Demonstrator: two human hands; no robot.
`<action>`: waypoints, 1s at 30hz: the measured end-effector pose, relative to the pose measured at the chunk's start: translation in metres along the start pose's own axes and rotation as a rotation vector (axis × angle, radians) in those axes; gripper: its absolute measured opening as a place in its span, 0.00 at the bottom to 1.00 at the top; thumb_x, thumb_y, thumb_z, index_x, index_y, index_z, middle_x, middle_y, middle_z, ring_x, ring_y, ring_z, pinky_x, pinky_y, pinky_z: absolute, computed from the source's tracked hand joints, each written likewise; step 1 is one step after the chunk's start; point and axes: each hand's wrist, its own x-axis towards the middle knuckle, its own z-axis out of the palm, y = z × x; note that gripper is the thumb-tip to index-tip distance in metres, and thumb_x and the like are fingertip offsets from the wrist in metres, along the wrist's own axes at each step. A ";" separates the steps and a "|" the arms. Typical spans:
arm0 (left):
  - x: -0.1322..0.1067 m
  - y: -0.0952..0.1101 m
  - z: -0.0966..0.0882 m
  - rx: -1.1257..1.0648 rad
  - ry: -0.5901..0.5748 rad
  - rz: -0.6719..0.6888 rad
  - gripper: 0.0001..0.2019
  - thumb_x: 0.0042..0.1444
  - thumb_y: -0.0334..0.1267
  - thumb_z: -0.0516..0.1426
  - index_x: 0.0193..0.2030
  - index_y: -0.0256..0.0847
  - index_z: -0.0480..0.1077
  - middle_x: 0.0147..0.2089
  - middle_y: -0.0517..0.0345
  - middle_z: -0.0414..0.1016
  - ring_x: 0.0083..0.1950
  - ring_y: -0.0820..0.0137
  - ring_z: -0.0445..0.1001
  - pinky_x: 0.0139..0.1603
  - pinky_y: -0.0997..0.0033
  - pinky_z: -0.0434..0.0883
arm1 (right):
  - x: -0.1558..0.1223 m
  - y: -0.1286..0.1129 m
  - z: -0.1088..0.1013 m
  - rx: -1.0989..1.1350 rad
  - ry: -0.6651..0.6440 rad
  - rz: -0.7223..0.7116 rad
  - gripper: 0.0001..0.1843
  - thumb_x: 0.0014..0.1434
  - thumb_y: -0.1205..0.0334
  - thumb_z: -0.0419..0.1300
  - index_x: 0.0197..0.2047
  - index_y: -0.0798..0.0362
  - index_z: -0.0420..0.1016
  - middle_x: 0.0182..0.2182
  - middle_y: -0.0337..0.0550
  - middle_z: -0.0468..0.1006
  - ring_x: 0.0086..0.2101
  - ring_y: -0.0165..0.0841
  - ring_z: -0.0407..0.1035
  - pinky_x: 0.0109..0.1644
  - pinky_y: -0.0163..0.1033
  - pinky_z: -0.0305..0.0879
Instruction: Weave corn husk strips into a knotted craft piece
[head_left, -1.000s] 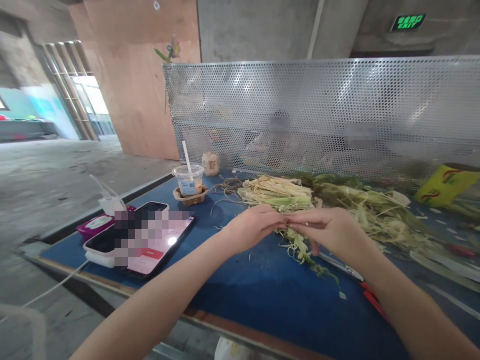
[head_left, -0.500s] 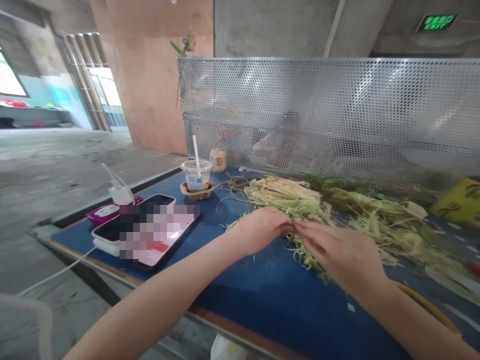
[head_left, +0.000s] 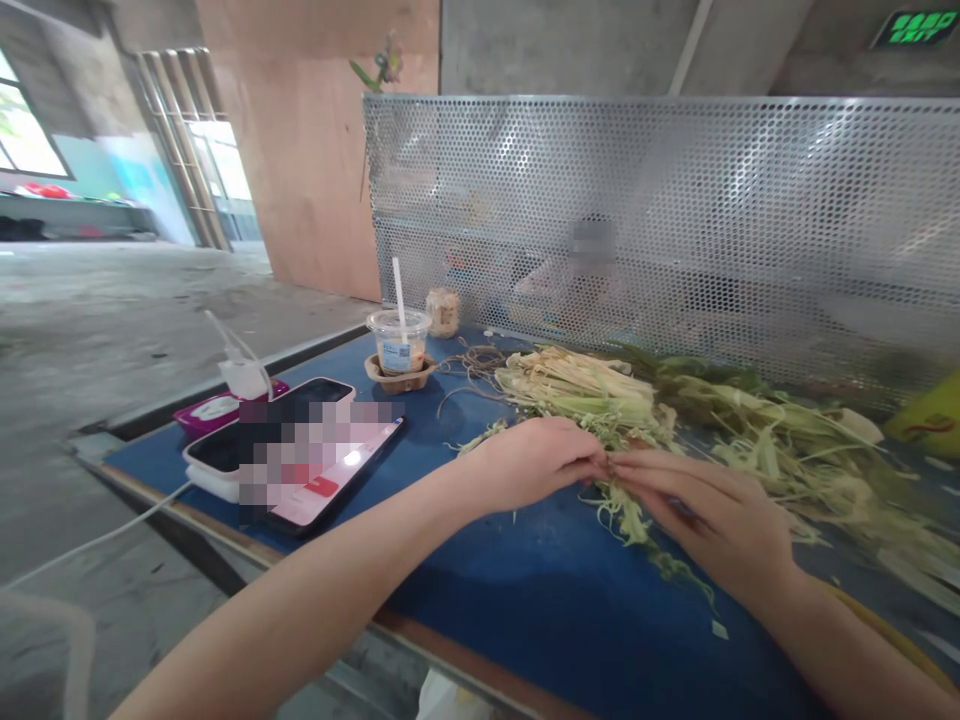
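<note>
My left hand and my right hand meet fingertip to fingertip above the blue tabletop. Both are closed in a pinch on curly green plant strands, whose ends hang below the fingers; the exact grip point is mostly covered by them. Just behind lies a bundle of pale, dried-looking leaves or husks. More loose green leaves and husks spread out to the right of it.
At the left lie a phone with a lit screen, another phone and a purple box. A drink cup with straw sits in a cardboard holder, near a jar and brown twine. Perforated metal panel stands behind.
Both hands stay together and appear slightly further right in the picture, as the view shifts a little. More of the green strands now shows trailing below the right hand.
</note>
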 end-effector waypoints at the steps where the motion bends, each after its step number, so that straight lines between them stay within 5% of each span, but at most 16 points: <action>1: 0.000 0.000 0.000 0.007 -0.004 0.006 0.06 0.56 0.32 0.51 0.34 0.35 0.69 0.31 0.57 0.72 0.35 0.74 0.70 0.37 0.78 0.66 | 0.000 0.000 0.001 0.019 0.012 0.064 0.12 0.52 0.69 0.57 0.41 0.47 0.71 0.37 0.39 0.78 0.29 0.29 0.73 0.32 0.33 0.69; 4: 0.001 -0.002 0.003 0.015 -0.009 0.029 0.06 0.56 0.32 0.50 0.34 0.36 0.69 0.33 0.57 0.73 0.36 0.74 0.70 0.39 0.78 0.66 | -0.001 0.000 0.002 0.011 0.030 0.171 0.10 0.52 0.64 0.58 0.40 0.48 0.72 0.38 0.42 0.77 0.24 0.28 0.71 0.29 0.34 0.67; 9: 0.003 -0.005 0.007 0.021 0.018 0.074 0.07 0.56 0.32 0.50 0.35 0.35 0.69 0.34 0.55 0.73 0.37 0.73 0.69 0.40 0.77 0.66 | 0.000 -0.002 -0.001 -0.020 0.013 0.095 0.07 0.51 0.63 0.60 0.36 0.48 0.73 0.34 0.40 0.79 0.34 0.35 0.71 0.40 0.44 0.65; 16: 0.003 -0.005 0.013 -0.024 0.024 0.068 0.07 0.56 0.33 0.50 0.35 0.36 0.68 0.33 0.56 0.72 0.36 0.74 0.70 0.38 0.78 0.66 | -0.003 -0.008 0.000 -0.089 0.127 0.093 0.08 0.48 0.68 0.62 0.33 0.46 0.74 0.32 0.36 0.79 0.34 0.34 0.69 0.42 0.44 0.64; 21: 0.003 -0.004 0.016 -0.027 0.039 0.072 0.06 0.56 0.31 0.50 0.34 0.37 0.68 0.33 0.57 0.72 0.36 0.74 0.70 0.38 0.78 0.66 | -0.005 -0.012 0.004 -0.021 0.105 0.266 0.07 0.47 0.60 0.62 0.33 0.48 0.74 0.32 0.41 0.79 0.35 0.38 0.70 0.42 0.48 0.65; 30: 0.003 -0.004 0.019 -0.065 0.097 0.084 0.06 0.55 0.32 0.51 0.32 0.34 0.68 0.31 0.56 0.72 0.35 0.75 0.69 0.38 0.79 0.65 | -0.006 -0.018 0.003 0.021 0.189 0.267 0.05 0.47 0.68 0.61 0.28 0.47 0.75 0.30 0.39 0.79 0.33 0.36 0.71 0.41 0.45 0.66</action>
